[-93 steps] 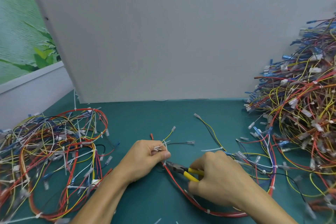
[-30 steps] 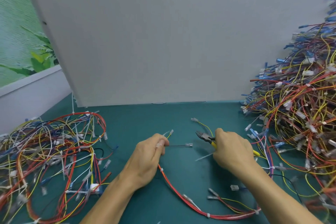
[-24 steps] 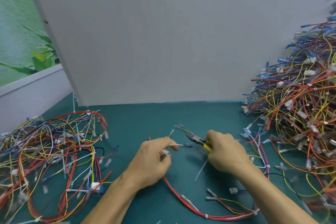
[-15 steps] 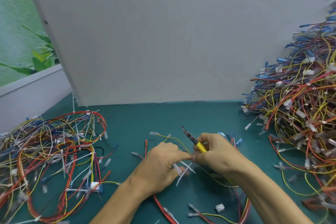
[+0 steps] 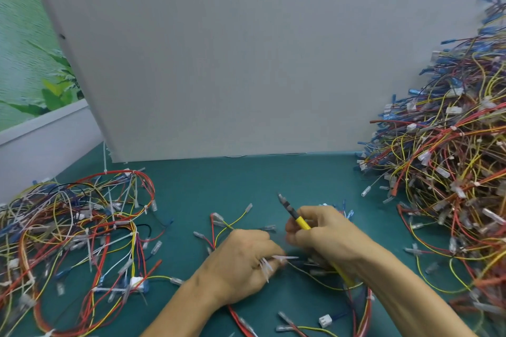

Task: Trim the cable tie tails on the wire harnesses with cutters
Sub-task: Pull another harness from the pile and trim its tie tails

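Head view: the left hand (image 5: 246,260) has gathered white plastic cable tie tails (image 5: 276,258) in a pinch; the right hand (image 5: 325,235) grips yellow-handled cutters (image 5: 297,217), nose raised, cut pending.

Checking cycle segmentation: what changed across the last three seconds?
Right hand lifted the cutters off the harness; their nose now points up and away. Left hand regripped the harness, white tie tails now sticking out between its fingers. The left pile and right pile stayed put.

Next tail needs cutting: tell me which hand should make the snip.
Right. The right hand grips the yellow-handled cutters, tip pointing up and away; the left hand holds the harness, white tie tails sticking out toward the right hand.
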Demonstrator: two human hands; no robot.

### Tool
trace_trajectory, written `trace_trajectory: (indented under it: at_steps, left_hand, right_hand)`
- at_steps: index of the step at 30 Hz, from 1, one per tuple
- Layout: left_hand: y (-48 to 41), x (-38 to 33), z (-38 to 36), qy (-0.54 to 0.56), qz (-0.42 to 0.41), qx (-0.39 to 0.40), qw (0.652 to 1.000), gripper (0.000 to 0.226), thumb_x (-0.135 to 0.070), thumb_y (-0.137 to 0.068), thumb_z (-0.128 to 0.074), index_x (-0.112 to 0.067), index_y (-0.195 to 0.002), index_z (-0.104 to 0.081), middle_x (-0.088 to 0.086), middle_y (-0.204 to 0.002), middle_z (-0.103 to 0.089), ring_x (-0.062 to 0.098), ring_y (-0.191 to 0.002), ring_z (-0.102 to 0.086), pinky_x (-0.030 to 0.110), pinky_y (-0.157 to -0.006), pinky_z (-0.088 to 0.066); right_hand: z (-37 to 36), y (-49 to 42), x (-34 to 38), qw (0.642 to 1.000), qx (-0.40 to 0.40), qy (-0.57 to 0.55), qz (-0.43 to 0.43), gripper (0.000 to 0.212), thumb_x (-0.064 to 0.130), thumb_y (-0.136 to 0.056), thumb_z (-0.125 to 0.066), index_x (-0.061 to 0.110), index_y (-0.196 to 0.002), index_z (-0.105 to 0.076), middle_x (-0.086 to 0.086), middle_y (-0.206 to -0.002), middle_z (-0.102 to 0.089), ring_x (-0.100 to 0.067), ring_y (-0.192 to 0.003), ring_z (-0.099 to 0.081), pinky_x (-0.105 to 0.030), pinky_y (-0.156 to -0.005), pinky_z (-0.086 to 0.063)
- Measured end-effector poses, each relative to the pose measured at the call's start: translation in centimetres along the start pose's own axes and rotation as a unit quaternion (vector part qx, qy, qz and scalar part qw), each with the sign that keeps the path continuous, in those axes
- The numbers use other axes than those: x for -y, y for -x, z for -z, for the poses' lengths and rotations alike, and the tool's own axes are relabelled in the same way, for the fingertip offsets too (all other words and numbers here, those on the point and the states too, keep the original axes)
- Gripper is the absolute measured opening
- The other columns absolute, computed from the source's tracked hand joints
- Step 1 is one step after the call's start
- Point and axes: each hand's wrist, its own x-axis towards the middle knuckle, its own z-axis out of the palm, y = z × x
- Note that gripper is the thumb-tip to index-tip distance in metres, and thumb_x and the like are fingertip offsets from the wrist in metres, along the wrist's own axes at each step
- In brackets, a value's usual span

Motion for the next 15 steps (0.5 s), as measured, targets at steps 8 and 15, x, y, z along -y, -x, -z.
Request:
trace_trajectory:
  at_steps: [8,15]
  left_hand:
    - [-0.1,1.1,0.4,0.189,0.204,0.018,0.96,0.017,-0.032,-0.085,-0.06,-0.019,-0.081,-0.07,0.009,-0.076,-0.064,0.017,-0.068,-0.053,0.029,-0.069,-0.043]
    - [-0.1,1.3,0.3,0.234,0.241,0.027,0.941,0.018,-0.028,-0.093,-0.058,-0.019,-0.079,-0.064,-0.011,-0.061,-0.048,0.006,-0.058,-0.039,0.02,-0.058,-0.032]
  right_hand:
    - [2.1,2.4,-1.3,0.936,-0.077,0.337,0.059,0.014,0.028,-0.075,-0.06,0.02,-0.076,-0.049,0.004,-0.064,-0.05,-0.008,-0.06,-0.045,-0.022,-0.052,-0.034]
    - [2.1,3.0,-1.8,0.873,-0.055,0.47,0.119,0.025,0.043,-0.077,-0.055,0.024,-0.071,-0.039,0.009,-0.079,-0.045,-0.018,-0.08,-0.048,-0.032,-0.067,-0.043]
